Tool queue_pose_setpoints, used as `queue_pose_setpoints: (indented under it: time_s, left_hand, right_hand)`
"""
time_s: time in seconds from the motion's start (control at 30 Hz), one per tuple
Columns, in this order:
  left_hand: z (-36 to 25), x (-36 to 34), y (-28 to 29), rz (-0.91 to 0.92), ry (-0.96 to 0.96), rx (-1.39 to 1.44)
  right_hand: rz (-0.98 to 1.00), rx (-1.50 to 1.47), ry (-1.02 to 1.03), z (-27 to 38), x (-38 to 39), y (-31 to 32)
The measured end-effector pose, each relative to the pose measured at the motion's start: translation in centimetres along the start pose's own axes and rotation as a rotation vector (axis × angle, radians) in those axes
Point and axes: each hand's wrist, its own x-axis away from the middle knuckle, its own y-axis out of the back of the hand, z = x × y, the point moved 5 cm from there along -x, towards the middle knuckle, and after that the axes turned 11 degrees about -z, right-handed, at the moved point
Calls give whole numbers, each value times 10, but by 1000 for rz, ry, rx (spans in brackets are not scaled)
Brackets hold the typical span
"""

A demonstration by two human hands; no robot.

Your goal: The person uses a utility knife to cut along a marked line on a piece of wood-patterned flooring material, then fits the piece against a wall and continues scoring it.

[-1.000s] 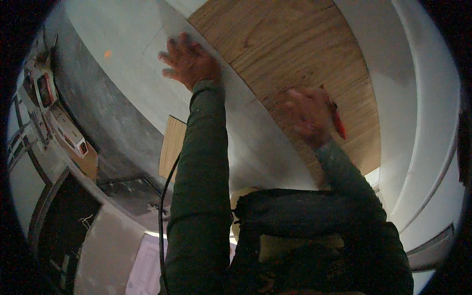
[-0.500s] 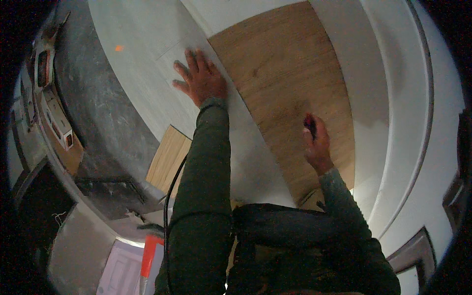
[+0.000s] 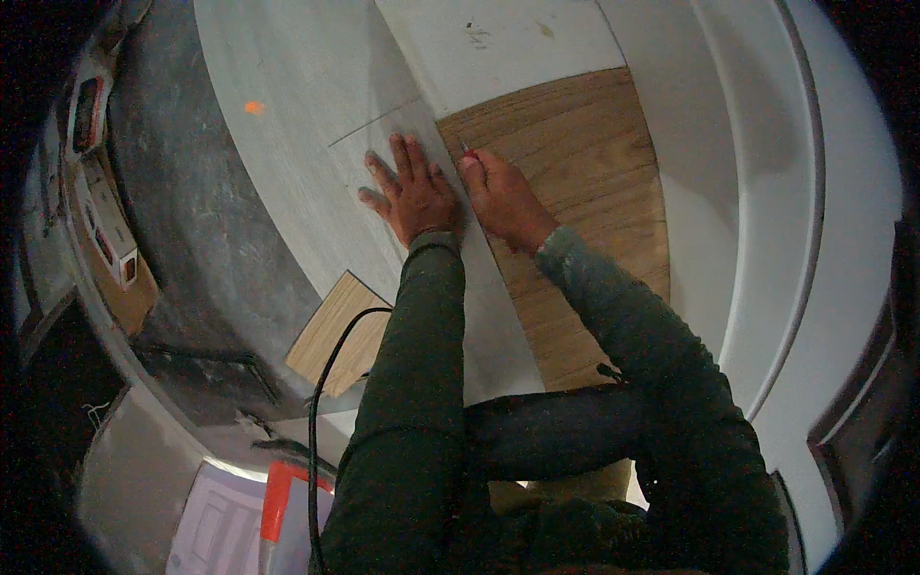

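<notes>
With fingers spread, my left hand [image 3: 419, 199] lies flat on pale grey-white planks [image 3: 316, 125], close to where they meet a brown wood-grain plank [image 3: 575, 153]. Just right of it, my right hand [image 3: 508, 199] is closed around a small red utility knife [image 3: 469, 153]. Its thin tip points away from me, near the brown plank's left edge; most of the handle is hidden in the fist. Whether the tip touches the surface I cannot tell.
A short light wood-grain offcut [image 3: 335, 326] lies left of my forearm, with a black cable [image 3: 315, 431] looping past it. Boxes [image 3: 105, 220] stand at the far left beside a dark grey floor [image 3: 206, 192]. A white moulded edge [image 3: 800, 192] curves along the right.
My right hand has moved left and away from me with the utility knife, from the middle of the brown plank to its left edge. My left hand still lies flat.
</notes>
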Motion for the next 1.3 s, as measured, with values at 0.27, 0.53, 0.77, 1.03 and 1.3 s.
queue_pose_setpoints:
  time_s: [0.27,0.53,0.77,1.03,1.3]
  left_hand:
    - [2,1,-3,25,-22,-22]
    - [-8,-3,7,191,1,-47]
    - [-1,-2,3,148,-27,-65]
    - [-5,-1,2,47,-8,38]
    - [5,1,2,18,-15,30]
  right_hand:
    - [18,152,35,6,-23,-19]
    - [-34,148,-74,-3,-28,-23]
    - [-9,-281,-303,-2,-27,-20]
    - [125,-544,-209,-15,-50,-34]
    - [257,-790,-437,-4,-47,-35]
